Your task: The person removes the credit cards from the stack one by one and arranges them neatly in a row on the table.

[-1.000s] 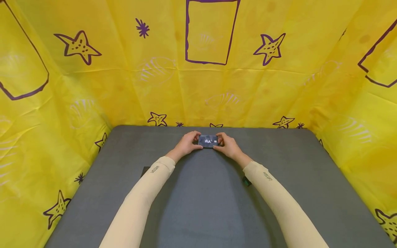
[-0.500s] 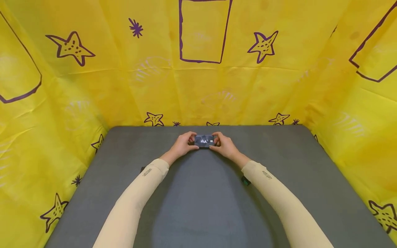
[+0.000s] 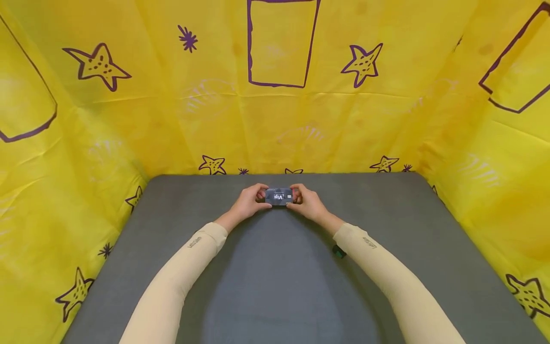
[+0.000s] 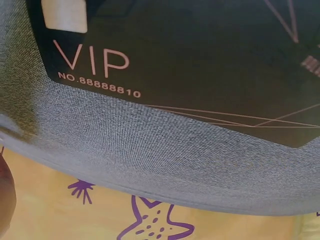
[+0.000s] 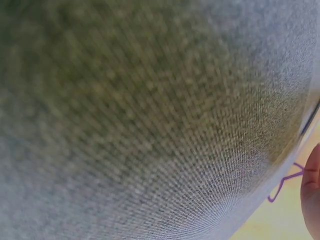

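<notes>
Left hand (image 3: 248, 200) and right hand (image 3: 309, 202) pinch a Vip card (image 3: 279, 197) near the surface's (image 3: 275, 282) far edge, room sideways; left wrist view alone shows a numbered card (image 4: 185, 65).

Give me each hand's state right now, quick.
Left hand: holding the dark Vip chip card by its left end.
Right hand: holding the same card by its right end.

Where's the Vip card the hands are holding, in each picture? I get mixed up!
Head: just below the middle, the Vip card is between the left hand and right hand.
Left wrist: not seen; the black card filling the top has different printing.
Right wrist: not seen; mostly grey table.
Shared landmark: the yellow wall beyond the table's edge.
</notes>
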`<state>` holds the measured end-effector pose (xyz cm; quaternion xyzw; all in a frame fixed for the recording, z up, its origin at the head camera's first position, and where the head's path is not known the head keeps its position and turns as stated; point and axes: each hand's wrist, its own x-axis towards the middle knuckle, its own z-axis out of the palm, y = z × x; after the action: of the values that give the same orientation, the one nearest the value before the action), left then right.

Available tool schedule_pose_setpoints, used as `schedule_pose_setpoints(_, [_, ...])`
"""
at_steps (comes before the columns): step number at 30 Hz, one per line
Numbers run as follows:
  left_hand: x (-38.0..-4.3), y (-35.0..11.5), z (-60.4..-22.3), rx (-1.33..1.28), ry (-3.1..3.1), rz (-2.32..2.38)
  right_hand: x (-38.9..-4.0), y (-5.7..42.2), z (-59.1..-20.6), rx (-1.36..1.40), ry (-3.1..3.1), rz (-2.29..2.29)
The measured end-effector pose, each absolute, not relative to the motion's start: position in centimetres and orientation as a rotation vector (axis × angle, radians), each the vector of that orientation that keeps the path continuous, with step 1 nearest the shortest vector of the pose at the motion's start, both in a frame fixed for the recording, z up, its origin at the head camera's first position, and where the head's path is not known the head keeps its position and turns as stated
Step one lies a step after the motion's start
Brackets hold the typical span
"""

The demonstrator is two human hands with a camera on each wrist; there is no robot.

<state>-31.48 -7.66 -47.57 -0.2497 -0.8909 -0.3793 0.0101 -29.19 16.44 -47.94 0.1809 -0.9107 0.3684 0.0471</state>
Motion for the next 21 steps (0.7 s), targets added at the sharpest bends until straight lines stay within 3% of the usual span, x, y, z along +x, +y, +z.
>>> schedule_pose_setpoints(21, [-29.2,-8.6,-46.8,-0.782,-2.796,-1.206,-27.0,16.1,-47.6,0.643,-2.733,1.204])
